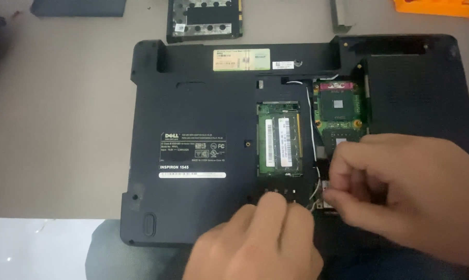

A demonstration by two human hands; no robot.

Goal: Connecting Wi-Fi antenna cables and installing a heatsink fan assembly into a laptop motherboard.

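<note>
A black laptop [193, 98] lies upside down on the grey table, its bottom panel off. The open bay shows two green memory modules [279, 140] and a green board with a processor chip [339, 103]. My right hand [405, 186] hovers over the lower part of the bay, thumb and fingers pinched on a small part or wire near the white and black cables [317, 155]; what it pinches is hidden. My left hand [258, 238] rests curled on the laptop's near edge, just below the memory bay, fingers tucked under.
The removed black cover panel [203, 19] lies beyond the laptop at the back. A dark flat object [79, 7] sits at the back left, a grey strip [341, 14] and an orange tray [442, 7] at the back right. The table's near edge runs along the lower left.
</note>
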